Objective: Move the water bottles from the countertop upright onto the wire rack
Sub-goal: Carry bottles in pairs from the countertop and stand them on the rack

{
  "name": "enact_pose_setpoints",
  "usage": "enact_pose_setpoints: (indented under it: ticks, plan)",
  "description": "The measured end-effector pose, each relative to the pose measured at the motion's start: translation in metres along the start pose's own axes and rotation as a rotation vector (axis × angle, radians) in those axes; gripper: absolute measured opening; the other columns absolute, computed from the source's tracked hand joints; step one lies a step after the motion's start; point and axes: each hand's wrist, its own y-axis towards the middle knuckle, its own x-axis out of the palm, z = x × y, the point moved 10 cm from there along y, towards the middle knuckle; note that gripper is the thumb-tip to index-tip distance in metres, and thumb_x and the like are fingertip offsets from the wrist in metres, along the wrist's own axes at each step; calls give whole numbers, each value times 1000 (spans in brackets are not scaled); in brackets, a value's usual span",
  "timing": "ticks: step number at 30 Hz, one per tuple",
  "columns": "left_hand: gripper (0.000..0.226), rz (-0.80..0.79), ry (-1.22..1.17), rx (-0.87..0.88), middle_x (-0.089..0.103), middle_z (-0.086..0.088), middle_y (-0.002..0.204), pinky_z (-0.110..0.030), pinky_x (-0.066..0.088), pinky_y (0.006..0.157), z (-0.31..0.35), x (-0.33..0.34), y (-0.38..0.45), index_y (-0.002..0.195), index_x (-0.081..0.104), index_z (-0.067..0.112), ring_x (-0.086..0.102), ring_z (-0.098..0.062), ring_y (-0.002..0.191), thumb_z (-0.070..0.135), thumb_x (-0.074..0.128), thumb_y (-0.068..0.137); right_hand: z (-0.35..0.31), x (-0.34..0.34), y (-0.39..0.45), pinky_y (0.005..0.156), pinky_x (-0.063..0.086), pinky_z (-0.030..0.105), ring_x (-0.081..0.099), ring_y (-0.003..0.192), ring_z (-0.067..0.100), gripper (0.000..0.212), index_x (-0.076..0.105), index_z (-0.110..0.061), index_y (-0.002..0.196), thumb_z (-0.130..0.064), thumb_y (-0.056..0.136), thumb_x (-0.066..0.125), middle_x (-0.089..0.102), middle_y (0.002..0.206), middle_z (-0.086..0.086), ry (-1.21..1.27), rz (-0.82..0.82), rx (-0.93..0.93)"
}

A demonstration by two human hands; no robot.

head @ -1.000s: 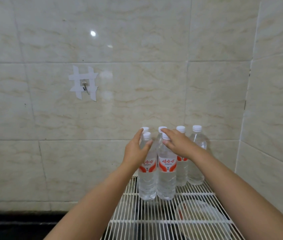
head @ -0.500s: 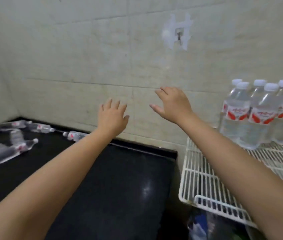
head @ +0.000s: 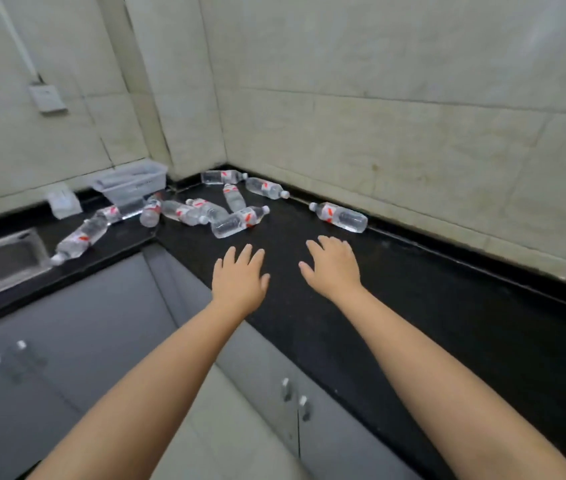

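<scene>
My left hand (head: pixel 240 282) and my right hand (head: pixel 333 268) are both stretched out over the black countertop (head: pixel 448 323). The fingers are spread and flat, and they hold nothing.

Past my fingers, the water bottles lie on their sides, far back by the corner of the wall. The closest one to my left hand is a bottle with a red label (head: pixel 240 221), just ahead of my fingertips. A lone bottle (head: pixel 338 216) lies ahead of my right hand, right next to the wall. More bottles lie in a heap (head: pixel 188 211) to the left, and one long bottle (head: pixel 79 239) lies near the sink (head: pixel 1 265). I cannot see the wire rack from here.

I think the job now is to grab two bottles, one in each hand. I would take each bottle around its middle, not by the cap, because they are round and can roll away. Then I would tip them up straight as I lift.

The wall is close behind the lone bottle, so my right fingers have little room on that side. I should come at it from the near side. The countertop edge and the sink are on the left, so a pushed bottle could roll off or drop in. The near part of the countertop has lots of room for my arms.
</scene>
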Motion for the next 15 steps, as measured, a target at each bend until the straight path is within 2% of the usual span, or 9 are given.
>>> enact_pose_setpoints:
  ticks: [6, 15]
  plan:
    - [51, -73, -35, -71, 16, 1, 154, -45, 18, 113, -76, 48, 41, 141, 20, 22, 11, -29, 141, 36, 33, 95, -32, 75, 55, 108, 26, 41, 37, 128, 29, 48, 40, -11, 131, -35, 90, 45, 44, 138, 13, 17, -91, 7]
    - [49, -180, -25, -29, 16, 0, 154, -45, 18, 113, -133, 110, 197, 141, 20, 23, 11, -29, 141, 36, 32, 95, 10, 149, 205, 105, 32, 36, 40, 127, 28, 48, 37, -10, 132, -34, 91, 44, 44, 137, 13, 30, -143, 148]
